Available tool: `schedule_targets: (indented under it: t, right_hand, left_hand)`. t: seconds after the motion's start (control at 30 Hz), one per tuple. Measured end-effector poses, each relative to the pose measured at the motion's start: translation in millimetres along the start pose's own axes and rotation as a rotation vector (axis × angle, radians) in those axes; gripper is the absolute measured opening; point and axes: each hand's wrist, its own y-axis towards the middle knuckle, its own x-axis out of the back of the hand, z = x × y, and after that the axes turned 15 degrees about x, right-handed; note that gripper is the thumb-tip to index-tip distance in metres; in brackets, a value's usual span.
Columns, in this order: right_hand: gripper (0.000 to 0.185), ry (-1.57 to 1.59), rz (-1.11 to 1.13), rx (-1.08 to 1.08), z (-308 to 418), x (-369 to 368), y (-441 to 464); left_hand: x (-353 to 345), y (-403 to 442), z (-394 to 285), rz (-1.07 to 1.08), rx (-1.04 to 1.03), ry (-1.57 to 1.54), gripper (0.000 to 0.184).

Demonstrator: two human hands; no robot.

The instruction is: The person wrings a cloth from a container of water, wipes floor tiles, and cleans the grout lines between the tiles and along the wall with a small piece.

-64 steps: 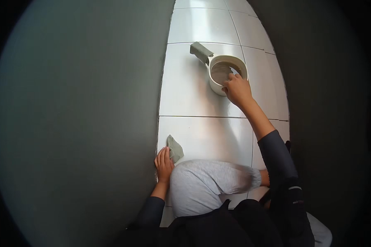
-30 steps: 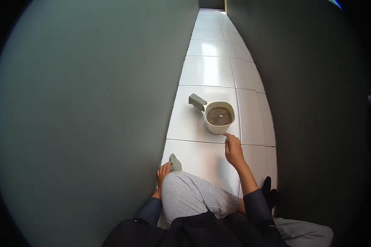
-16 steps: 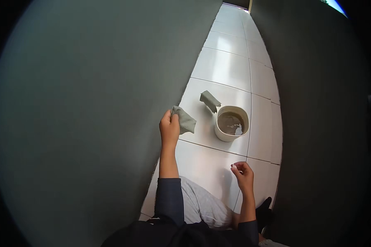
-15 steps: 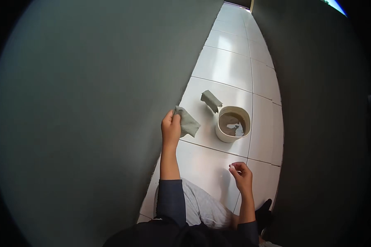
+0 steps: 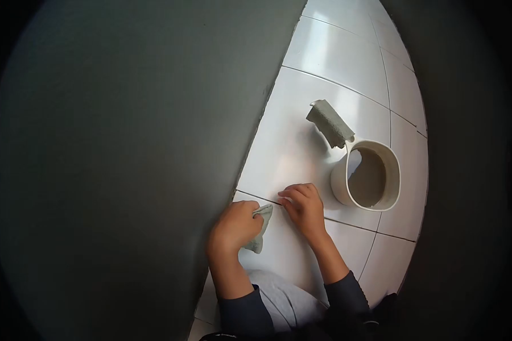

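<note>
My left hand (image 5: 237, 223) is closed on a grey-green cloth (image 5: 259, 230), low over the tiles beside the left wall. Just right of it, my right hand (image 5: 305, 209) has its thumb and fingers pinched together near a tile joint; whatever lies between the fingertips is too small to name. A cream dipper (image 5: 339, 184) holding murky brownish-grey water (image 5: 367, 179) stands on the tiles to the right of my hands. Around its handle is a grey-green cloth wrap (image 5: 330, 123), which points up and to the left.
White floor tiles (image 5: 335, 79) with dark joints run away between two dark walls. The left wall (image 5: 125, 159) rises right beside my left hand, and the right wall (image 5: 466, 170) stands past the dipper. My knee in grey trousers (image 5: 281, 295) is below my hands.
My left hand picked the cloth up off the floor, then lowered it again. My right hand left the dipper's water and came over close to my left hand. The view has tilted down.
</note>
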Motion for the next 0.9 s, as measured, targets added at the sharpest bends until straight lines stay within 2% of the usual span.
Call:
schedule_targets:
  t: [0.07,0.3,0.37,0.6,0.77,0.9]
  right_hand:
    - [0.014,-0.060,0.017,0.115,-11.0,-21.3,4.8]
    - [0.007,-0.143,-0.030,0.170,-41.1,-50.5,71.1]
    - [0.006,-0.167,-0.057,0.159,-41.4,-54.0,78.2]
    - [0.007,-0.107,0.041,0.215,-22.0,-51.7,22.8]
    - [0.007,-0.216,-0.005,0.218,-47.9,-53.7,82.3]
    - [0.007,-0.179,0.044,0.215,-32.2,-55.4,55.3]
  left_hand:
    - [-3.6,1.7,1.9,0.010,-0.025,0.007,0.018]
    - [-10.9,8.7,4.3,-0.085,-0.037,0.043,0.018]
    - [-7.1,8.5,3.8,-0.058,0.032,0.058,0.018]
    - [-9.5,11.2,3.5,-0.088,0.121,0.080,0.019]
    - [-6.9,12.2,1.9,-0.067,0.110,0.090,0.019]
    - [-9.2,12.5,2.4,-0.091,0.111,0.108,0.020]
